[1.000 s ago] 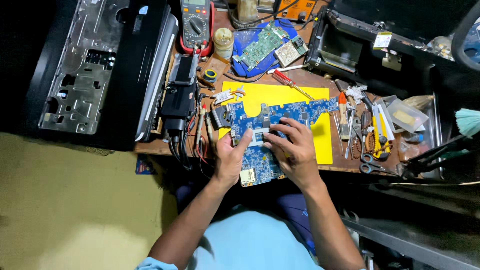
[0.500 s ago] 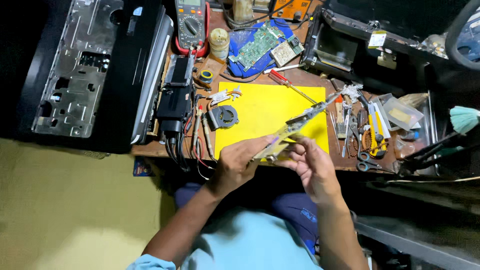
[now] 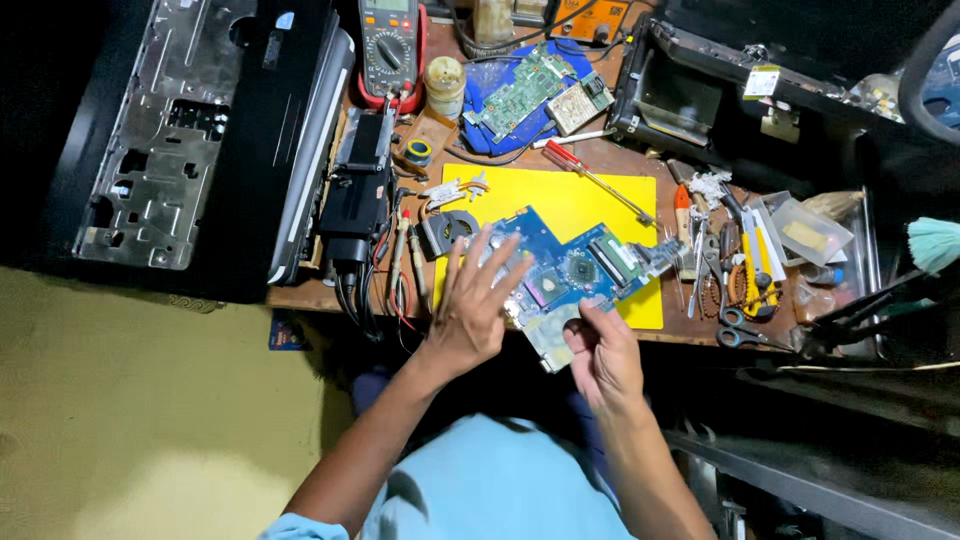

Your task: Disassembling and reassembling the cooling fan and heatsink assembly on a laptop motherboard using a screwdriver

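A blue laptop circuit board (image 3: 585, 270) lies face up over the near part of a yellow mat (image 3: 560, 195), showing chips and a memory slot. My left hand (image 3: 478, 305) rests flat on the board's left end with its fingers spread. The board's near edge is pinched between the thumb and fingers of my right hand (image 3: 603, 358). A small cooling fan (image 3: 448, 228) and a metal heat pipe (image 3: 455, 188) lie just left of the board.
A multimeter (image 3: 390, 45), a green board on a blue pad (image 3: 518, 88), a red-handled screwdriver (image 3: 590, 178) and a black adapter with cables (image 3: 360, 200) crowd the desk. A laptop chassis (image 3: 165, 135) lies left. Scissors (image 3: 742, 332) and hand tools sit right.
The board was lifted off the mat, turned over edge-on between both hands, and now lies with its other side up. My left hand has opened flat on it.
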